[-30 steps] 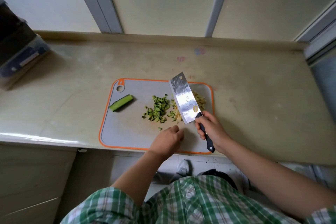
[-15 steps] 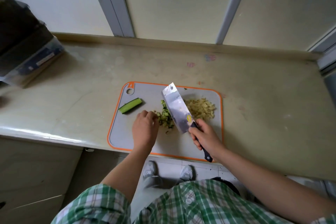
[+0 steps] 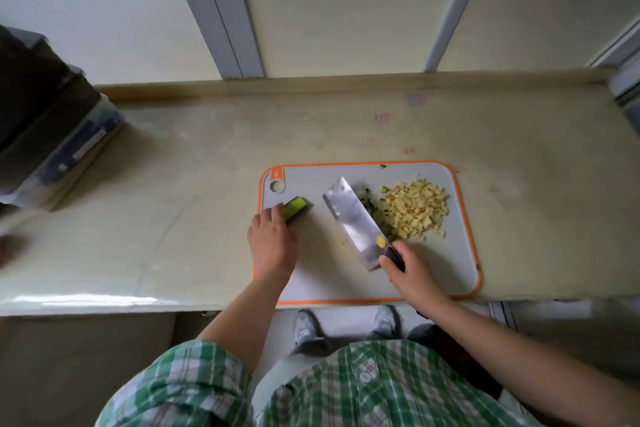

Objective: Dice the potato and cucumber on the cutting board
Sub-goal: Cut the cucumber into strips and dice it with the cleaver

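Left hand [image 3: 273,242] closes its fingertips on the remaining cucumber piece [image 3: 295,208] at the cutting board's [image 3: 325,281] left end; right hand [image 3: 408,270] grips the cleaver [image 3: 356,224], blade beside the diced potato [image 3: 417,210]. Firm, wet-skinned and light, it wants pinning near its far end.

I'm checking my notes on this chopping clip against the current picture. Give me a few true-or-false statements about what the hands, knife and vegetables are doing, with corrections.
1. The right hand holds the knife by its handle. True.
2. The left hand rests on the diced potato. False: its fingers are on the uncut cucumber piece at the board's left side.
3. The diced potato lies on the right part of the cutting board. True.
4. The knife blade is cutting through the cucumber piece. False: the blade is apart from it, beside the diced cucumber.
5. The cucumber piece lies off the board. False: it lies on it.
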The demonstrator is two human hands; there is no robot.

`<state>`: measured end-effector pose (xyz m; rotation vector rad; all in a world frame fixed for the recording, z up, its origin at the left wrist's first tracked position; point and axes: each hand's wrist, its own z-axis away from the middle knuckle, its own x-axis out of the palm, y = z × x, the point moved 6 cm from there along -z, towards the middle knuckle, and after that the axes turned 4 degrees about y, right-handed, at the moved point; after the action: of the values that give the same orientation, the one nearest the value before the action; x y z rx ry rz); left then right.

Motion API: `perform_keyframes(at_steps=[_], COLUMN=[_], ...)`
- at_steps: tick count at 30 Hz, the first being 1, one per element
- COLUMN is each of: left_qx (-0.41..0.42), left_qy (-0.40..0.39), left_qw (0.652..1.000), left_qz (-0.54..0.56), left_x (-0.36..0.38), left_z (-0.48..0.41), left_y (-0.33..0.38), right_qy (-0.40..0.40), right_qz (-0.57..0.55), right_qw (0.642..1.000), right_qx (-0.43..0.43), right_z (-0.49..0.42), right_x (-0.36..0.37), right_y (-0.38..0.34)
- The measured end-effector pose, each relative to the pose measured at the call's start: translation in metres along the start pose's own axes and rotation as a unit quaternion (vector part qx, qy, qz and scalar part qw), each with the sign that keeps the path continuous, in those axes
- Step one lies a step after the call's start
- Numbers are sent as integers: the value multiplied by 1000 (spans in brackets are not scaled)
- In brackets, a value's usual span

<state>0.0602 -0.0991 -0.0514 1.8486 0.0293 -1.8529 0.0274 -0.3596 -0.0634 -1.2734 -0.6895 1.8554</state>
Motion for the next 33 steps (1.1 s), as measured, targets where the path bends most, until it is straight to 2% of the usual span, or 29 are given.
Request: perform_keyframes(at_steps=[4,10,15,19,22,26,30,33], left_qx=[68,115,142,117,132,150,142,139], left_qy=[-40,-98,-148,-177,-188,-142,-139,-134], left_qw=[997,985,971,965,966,975,979,979], left_qz=[7,88,122,152,121,78,48,67], left_x=[4,8,10,13,16,10,9,6], left_z=[-9,-19,-15,-10,-5,2,4,2], left_y=[2,3,16,20,20,16,16,23], right_qy=[83,167,197,158,128,126,53,20], right_qz=[13,44,20,4,30,101,140,146], right_qw=[996,984,979,987,991,987,988,988], right_qx=[35,45,48,30,24,26,46,50], right_z=[-2,5,11,10,8,6,8,6], right_x=[-3,-3,-2,6,15,15,22,23], right_y=[2,-6,-18,-31,-35,-38,-46,-54])
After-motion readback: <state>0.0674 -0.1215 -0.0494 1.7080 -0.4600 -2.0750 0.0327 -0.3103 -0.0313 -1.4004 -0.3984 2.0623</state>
